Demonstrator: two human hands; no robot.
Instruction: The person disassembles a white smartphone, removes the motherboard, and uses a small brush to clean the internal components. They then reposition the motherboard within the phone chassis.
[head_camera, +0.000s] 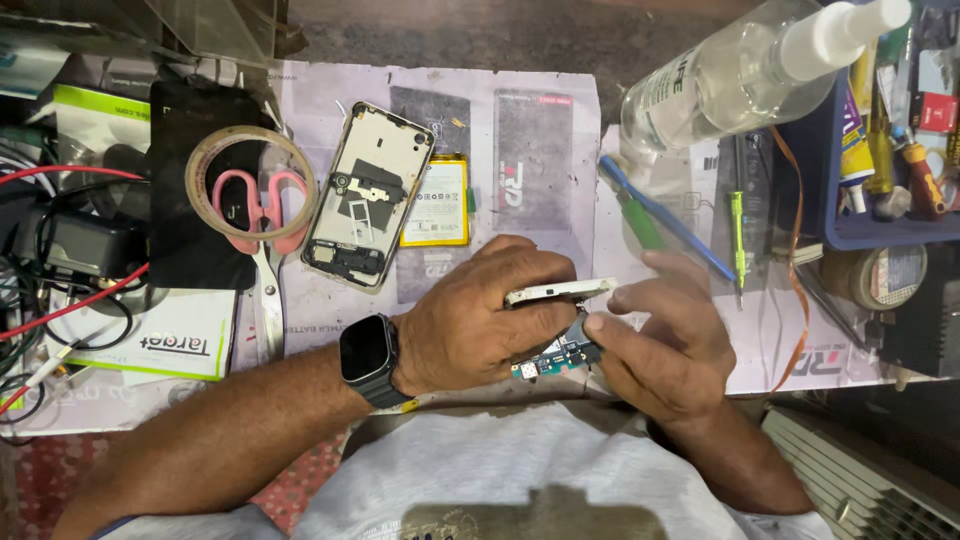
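Observation:
My left hand (480, 320), with a dark smartwatch (368, 358) on the wrist, grips a thin white phone part (560, 291) edge-on. My right hand (670, 340) pinches a small green circuit board (555, 358) just below that white part, close to my body. An opened phone frame (366, 196) lies on the work mat (330, 300) further away, with a yellow-edged battery (438, 202) beside it.
Pink-handled scissors (262, 215) and a tape roll (250, 180) lie at the left on a black pad. Red and black cables (60, 290) crowd the far left. A clear spray bottle (740, 70), blue and green tools (660, 215) and a blue tool tray (880, 235) sit at the right.

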